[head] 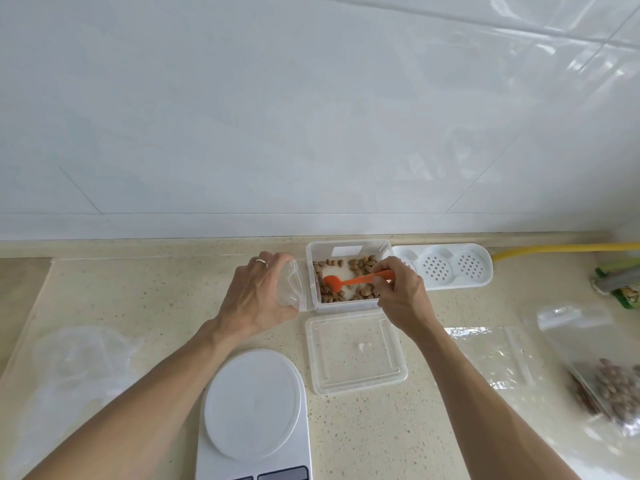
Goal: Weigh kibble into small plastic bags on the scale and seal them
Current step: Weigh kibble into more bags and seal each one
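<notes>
Your left hand point(260, 295) grips the limp, slippery bag point(293, 287) near its mouth; your right hand point(398, 292) pinches the light orange scoop point(349, 280) by its handle.

Hands: two were seen, a left hand point(258, 292) and a right hand point(401, 294).
Scales: one white kitchen scale with a round platter point(252, 407) was counted.
Tubs: one clear plastic tub of brown kibble point(348, 275).
Lids: one clear square plastic lid point(355, 351).
Spoons: one orange plastic spoon point(349, 280).
Bags: one small clear zip bag in hand point(294, 285), one empty flat zip bag point(491, 355), one filled zip bag of kibble point(602, 372).
Racks: one white perforated plastic rack point(446, 267).
</notes>
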`<state>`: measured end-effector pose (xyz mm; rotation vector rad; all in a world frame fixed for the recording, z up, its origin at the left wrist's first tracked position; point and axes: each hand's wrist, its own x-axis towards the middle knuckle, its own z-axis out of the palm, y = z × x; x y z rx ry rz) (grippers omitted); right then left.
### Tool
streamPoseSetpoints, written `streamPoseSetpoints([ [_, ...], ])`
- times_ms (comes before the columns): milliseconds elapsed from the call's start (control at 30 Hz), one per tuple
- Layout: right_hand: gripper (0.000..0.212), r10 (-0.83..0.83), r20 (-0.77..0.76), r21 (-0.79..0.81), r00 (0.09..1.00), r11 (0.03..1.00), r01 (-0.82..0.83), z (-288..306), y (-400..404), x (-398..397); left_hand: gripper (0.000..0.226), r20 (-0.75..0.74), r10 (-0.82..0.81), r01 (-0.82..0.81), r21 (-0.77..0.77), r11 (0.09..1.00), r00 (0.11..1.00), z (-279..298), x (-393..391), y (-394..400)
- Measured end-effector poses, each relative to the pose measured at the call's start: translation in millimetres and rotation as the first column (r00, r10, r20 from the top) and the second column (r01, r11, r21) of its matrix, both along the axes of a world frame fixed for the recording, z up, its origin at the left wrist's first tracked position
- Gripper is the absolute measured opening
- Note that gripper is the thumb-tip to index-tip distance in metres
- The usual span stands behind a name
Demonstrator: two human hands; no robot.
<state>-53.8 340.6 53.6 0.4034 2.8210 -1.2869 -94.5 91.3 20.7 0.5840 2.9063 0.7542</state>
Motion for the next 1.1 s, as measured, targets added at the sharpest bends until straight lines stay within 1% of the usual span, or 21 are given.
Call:
streamPoseSetpoints([
  [100,0.011,-0.072,0.094,-0.105,0.993,0.991,0.082,0,5,3,0.08,-0.003,0.005,-0.005,0.001,1.0,1.0,-1,2,5],
  [200,0.015,-0.144,0.187,-0.184,0.972,0.967,0.178,-3,4,5,0.077,-0.011,0.007,-0.007,-0.007,1.0,1.0,-2,3,10],
  [367,0.017,-0.279,0.242,-0.329,0.929,0.878,0.349,-5,3,6,0.078,-0.024,0.01,-0.011,-0.02,1.0,1.0,1,1,10],
  [533,0.021,-0.383,0.271,-0.455,0.883,0.758,0.468,-6,10,9,0.081,-0.095,0.024,-0.034,-0.109,0.993,0.995,10,-8,11],
  [600,0.019,-0.412,0.273,-0.493,0.869,0.716,0.494,-4,12,11,0.081,-0.11,0.023,-0.041,-0.16,0.986,0.994,15,-12,14],
  [700,0.016,-0.43,0.24,-0.549,0.87,0.679,0.487,8,18,13,0.084,-0.122,0.009,-0.039,-0.24,0.97,0.992,21,-18,22],
  [767,0.017,-0.436,0.2,-0.577,0.877,0.671,0.466,19,21,13,0.084,-0.13,0.006,-0.04,-0.258,0.965,0.991,24,-21,29],
  [833,0.017,-0.431,0.152,-0.577,0.889,0.692,0.434,30,22,12,0.083,-0.114,0.01,-0.038,-0.246,0.969,0.993,27,-21,38],
  [900,0.015,-0.396,0.088,-0.506,0.914,0.772,0.383,39,18,9,0.082,-0.114,0.011,-0.035,-0.21,0.977,0.993,28,-19,48],
  [967,0.013,-0.293,0.02,-0.374,0.956,0.884,0.278,47,9,8,0.081,-0.116,0.003,-0.02,-0.144,0.989,0.993,27,-15,57],
  [1000,0.012,-0.22,-0.011,-0.318,0.975,0.926,0.205,52,3,8,0.08,-0.099,0.0,-0.01,-0.098,0.995,0.995,26,-13,60],
  [1100,0.014,-0.012,-0.119,-0.188,0.993,0.982,-0.011,63,-9,10,0.079,-0.054,0.006,-0.004,0.044,0.999,0.999,26,-9,65],
])
